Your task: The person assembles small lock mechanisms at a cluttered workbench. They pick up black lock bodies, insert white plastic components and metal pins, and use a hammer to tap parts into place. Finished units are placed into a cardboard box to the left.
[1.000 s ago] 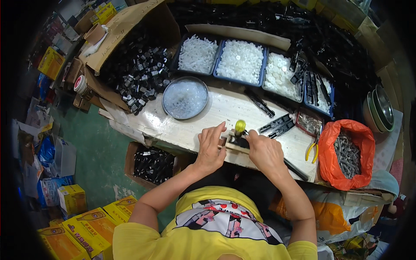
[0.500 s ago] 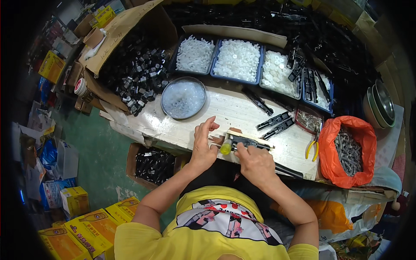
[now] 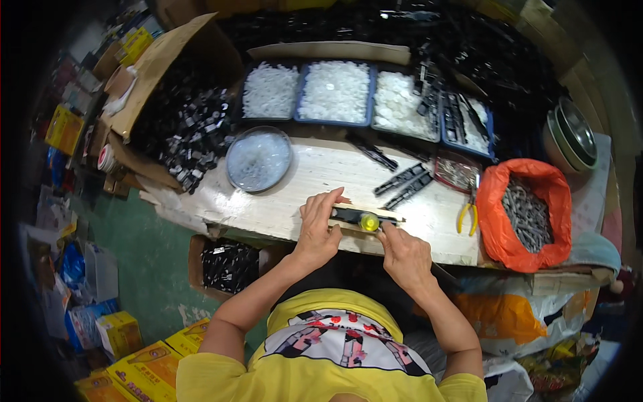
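My right hand (image 3: 407, 254) is closed on the handle of a small hammer with a translucent yellow-green head (image 3: 369, 222). The head is over a long black part (image 3: 347, 215), which lies in a pale wooden holder (image 3: 392, 217) at the table's near edge. At the holder's left end is my left hand (image 3: 317, 231), fingers stretched out and thumb apart. Whether its fingertips touch the part cannot be made out. Beyond the holder, two similar black parts (image 3: 408, 186) lie side by side, and another black part (image 3: 370, 151) rests farther back.
A round dish (image 3: 289, 149) of small clear pieces stands back left. Blue-rimmed trays (image 3: 372, 94) of white pieces line the back. On the right are yellow-handled pliers (image 3: 474, 218) and a red bag (image 3: 492, 201) of grey pieces. A cardboard box (image 3: 196, 262) of black parts sits below the table.
The hammer's head has moved right and now shows end-on over the black part. My right hand has shifted right and nearer to me. The whole view has shifted slightly.
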Demonstrator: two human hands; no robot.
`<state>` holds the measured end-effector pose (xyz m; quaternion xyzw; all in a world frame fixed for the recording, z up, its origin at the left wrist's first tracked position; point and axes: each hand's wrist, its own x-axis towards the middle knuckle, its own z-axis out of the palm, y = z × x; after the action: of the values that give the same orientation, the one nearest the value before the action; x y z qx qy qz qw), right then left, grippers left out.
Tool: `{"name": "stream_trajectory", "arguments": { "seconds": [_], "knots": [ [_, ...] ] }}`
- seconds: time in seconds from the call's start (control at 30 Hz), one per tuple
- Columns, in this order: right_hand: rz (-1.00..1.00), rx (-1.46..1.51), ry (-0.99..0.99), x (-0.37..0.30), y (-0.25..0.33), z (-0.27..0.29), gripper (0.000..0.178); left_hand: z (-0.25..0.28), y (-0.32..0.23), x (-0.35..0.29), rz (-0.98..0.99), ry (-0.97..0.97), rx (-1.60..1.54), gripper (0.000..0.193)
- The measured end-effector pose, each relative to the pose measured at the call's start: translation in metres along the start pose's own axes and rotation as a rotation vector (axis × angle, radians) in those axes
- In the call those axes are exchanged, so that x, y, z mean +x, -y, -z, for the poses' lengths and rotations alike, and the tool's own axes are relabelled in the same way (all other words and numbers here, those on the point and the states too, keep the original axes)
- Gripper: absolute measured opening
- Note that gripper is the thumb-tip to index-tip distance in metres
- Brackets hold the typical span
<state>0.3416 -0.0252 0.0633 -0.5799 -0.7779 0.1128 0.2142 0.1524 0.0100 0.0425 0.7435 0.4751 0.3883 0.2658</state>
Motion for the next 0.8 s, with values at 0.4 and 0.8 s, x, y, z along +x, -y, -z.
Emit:
{"name": "stream_trajectory", "arguments": {
  "seconds": [0.4, 0.8],
  "knots": [
    [-0.388, -0.335, -0.133, -0.029, -0.081, 0.015, 0.021, -0.041, -0.002, 0.02, -0.346, 0.186, 0.177, 0.042],
    [-0.524, -0.619, -0.298, -0.006, -0.146, 0.011, 0.017, 0.016, 0.0, 0.051, 0.714, 0.075, -1.415, 0.036]
  ]
}}
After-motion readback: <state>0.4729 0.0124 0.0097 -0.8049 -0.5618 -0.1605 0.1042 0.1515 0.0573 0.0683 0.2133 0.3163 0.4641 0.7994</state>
